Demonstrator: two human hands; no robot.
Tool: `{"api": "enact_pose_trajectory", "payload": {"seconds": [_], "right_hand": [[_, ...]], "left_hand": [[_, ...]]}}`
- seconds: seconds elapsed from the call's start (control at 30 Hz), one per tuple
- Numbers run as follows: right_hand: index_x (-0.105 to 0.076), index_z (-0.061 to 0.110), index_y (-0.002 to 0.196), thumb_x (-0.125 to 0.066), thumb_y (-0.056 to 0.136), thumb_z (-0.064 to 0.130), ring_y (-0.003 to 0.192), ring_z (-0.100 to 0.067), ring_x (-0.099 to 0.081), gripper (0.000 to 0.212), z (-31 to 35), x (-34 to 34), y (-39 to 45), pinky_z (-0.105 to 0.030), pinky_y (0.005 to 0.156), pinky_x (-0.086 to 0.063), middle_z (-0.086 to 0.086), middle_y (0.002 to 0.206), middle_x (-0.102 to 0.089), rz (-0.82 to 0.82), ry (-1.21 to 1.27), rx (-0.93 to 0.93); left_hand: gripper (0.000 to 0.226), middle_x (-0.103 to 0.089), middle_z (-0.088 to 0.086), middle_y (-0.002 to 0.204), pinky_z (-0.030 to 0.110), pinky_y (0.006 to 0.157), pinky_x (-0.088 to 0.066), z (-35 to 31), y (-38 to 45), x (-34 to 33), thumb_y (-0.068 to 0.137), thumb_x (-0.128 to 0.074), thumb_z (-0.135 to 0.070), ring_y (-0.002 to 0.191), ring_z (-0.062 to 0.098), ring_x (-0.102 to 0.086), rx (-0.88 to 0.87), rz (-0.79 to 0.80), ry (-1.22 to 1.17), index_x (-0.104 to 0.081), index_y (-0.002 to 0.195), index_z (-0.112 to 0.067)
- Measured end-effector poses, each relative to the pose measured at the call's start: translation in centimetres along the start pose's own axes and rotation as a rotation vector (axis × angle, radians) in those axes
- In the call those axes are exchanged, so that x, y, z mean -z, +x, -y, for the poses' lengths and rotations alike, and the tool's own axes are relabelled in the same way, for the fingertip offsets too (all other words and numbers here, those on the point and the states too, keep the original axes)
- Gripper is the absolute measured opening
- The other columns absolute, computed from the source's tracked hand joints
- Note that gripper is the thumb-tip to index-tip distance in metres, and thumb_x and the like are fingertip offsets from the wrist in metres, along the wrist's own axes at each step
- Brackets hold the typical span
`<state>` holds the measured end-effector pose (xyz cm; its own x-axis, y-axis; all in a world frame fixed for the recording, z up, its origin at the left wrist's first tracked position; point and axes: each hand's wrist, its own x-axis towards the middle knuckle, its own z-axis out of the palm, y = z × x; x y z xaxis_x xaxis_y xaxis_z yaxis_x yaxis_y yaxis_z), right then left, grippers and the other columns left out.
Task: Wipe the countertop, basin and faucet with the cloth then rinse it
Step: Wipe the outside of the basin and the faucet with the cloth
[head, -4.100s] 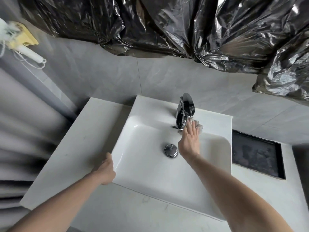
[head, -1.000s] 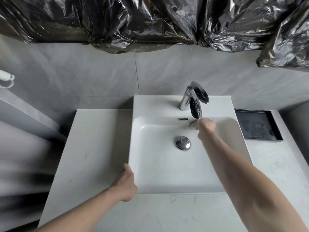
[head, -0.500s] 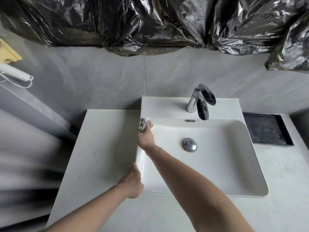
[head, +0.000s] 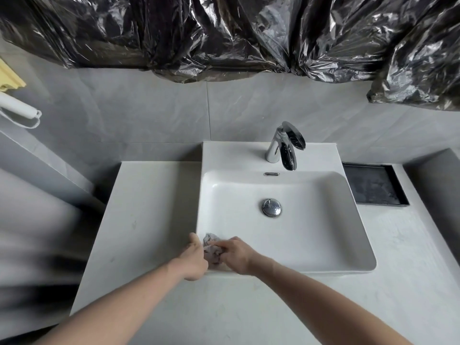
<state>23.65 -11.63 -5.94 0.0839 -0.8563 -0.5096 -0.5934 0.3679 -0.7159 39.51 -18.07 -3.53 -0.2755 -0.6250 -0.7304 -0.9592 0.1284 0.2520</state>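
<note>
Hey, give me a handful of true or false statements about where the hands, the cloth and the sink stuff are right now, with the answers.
1. The cloth is at the near left corner of the basin. True.
2. The right hand is on the cloth. True.
3. Water is running from the faucet. False: no stream shows.
4. The left hand grips the faucet. False: it rests on the basin's near left edge, beside the cloth.
5. A dark tray sits on the countertop right of the basin. True.
6. The drain stopper is under the cloth. False: it is uncovered, mid-basin.
</note>
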Motion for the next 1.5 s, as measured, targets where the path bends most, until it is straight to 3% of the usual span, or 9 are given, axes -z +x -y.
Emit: {"api": "enact_pose_trajectory", "payload": {"seconds": [0.1,0.2,0.43,0.53,0.67,0.8,1.0,1.2,1.5], "right_hand": [[-0.076,0.021,0.121,-0.045,0.078,0.004,0.106,-0.021,-0.069,0.055,1.9,0.8,0.5,-0.021,0.094,-0.048,-0.004,0.114,-0.078,-0.046,0.041,-0.016],[-0.074,0.022,0.122,-0.042,0.079,0.018,0.113,-0.020,-0.065,0.054,3.0,0.6,-1.5,-0.023,0.096,-0.046,-0.001,0.124,-0.074,0.038,0.002,-0.051],[-0.067,0.023,0.125,-0.042,0.100,0.026,0.111,-0.024,-0.058,0.036,0.1,1.8,-7.5,-0.025,0.084,-0.033,-0.006,0.131,-0.069,0.006,-0.163,-0.123],[-0.070,0.038,0.109,-0.038,0.102,0.049,0.120,-0.024,-0.060,0.034,-3.6,5.3,-10.9,-0.033,0.089,-0.041,0.003,0.129,-0.071,-0.017,-0.319,-0.248],[-0.062,0.033,0.086,-0.026,0.101,0.061,0.109,-0.030,-0.062,0.048,-9.4,10.7,-16.7,-0.040,0.088,-0.048,-0.002,0.115,-0.072,-0.099,-0.488,-0.500],[-0.068,0.030,0.113,-0.025,0.105,0.050,0.126,-0.031,-0.058,0.047,-12.9,12.5,-19.1,-0.038,0.095,-0.045,-0.001,0.141,-0.064,-0.231,-0.552,-0.671],[-0.053,0.040,0.146,-0.029,0.108,0.034,0.140,-0.030,-0.050,0.045,-7.8,6.9,-13.4,-0.037,0.115,-0.038,0.006,0.159,-0.047,-0.130,-0.465,-0.448],[-0.056,0.036,0.146,-0.035,0.106,0.030,0.139,-0.032,-0.050,0.046,2.2,-1.1,-5.5,-0.039,0.115,-0.036,0.002,0.157,-0.050,0.032,-0.369,-0.142],[-0.060,0.046,0.137,-0.035,0.103,0.027,0.129,-0.033,-0.055,0.046,-4.0,3.6,-8.7,-0.037,0.098,-0.040,-0.004,0.141,-0.062,-0.017,-0.348,-0.299]], "left_hand": [[0.073,-0.025,0.028,0.155,0.035,0.105,-0.037,0.6,0.1,0.4,0.098,-0.037,-0.014,0.135,0.036,-0.041,0.008,0.021,-0.020,0.010,0.146,0.012],[0.071,-0.027,0.030,0.153,0.035,0.103,-0.038,0.6,-0.2,0.8,0.097,-0.034,-0.010,0.133,0.036,-0.042,0.014,0.031,-0.038,0.012,0.145,0.014],[0.075,-0.007,0.029,0.161,0.034,0.115,-0.024,0.2,-1.3,1.3,0.101,-0.033,-0.012,0.148,0.034,-0.023,0.042,0.046,-0.110,0.020,0.149,0.010],[0.071,-0.014,0.034,0.156,0.028,0.101,-0.032,-0.1,-1.0,1.3,0.100,-0.032,-0.010,0.141,0.034,-0.033,0.088,0.024,-0.178,0.016,0.142,0.020],[0.059,-0.032,0.030,0.145,0.025,0.082,-0.031,0.0,-0.7,1.1,0.099,-0.031,-0.010,0.127,0.031,-0.045,0.047,0.050,-0.137,0.000,0.138,0.019],[0.071,-0.019,0.025,0.158,0.036,0.108,-0.032,0.3,-0.8,0.8,0.100,-0.038,-0.011,0.141,0.034,-0.034,-0.007,0.027,-0.084,0.006,0.152,0.005],[0.080,-0.027,0.022,0.157,0.039,0.108,-0.036,0.1,-1.1,0.9,0.098,-0.047,-0.013,0.138,0.036,-0.041,-0.025,-0.003,-0.104,0.007,0.156,-0.004],[0.077,-0.032,0.023,0.155,0.039,0.106,-0.038,-0.1,-1.4,0.8,0.099,-0.047,-0.013,0.136,0.036,-0.044,-0.024,-0.030,-0.070,0.005,0.156,-0.002],[0.074,-0.037,0.021,0.152,0.039,0.104,-0.040,-0.4,-1.9,1.1,0.098,-0.045,-0.014,0.134,0.036,-0.047,-0.018,-0.026,-0.050,0.001,0.156,-0.007]]}}
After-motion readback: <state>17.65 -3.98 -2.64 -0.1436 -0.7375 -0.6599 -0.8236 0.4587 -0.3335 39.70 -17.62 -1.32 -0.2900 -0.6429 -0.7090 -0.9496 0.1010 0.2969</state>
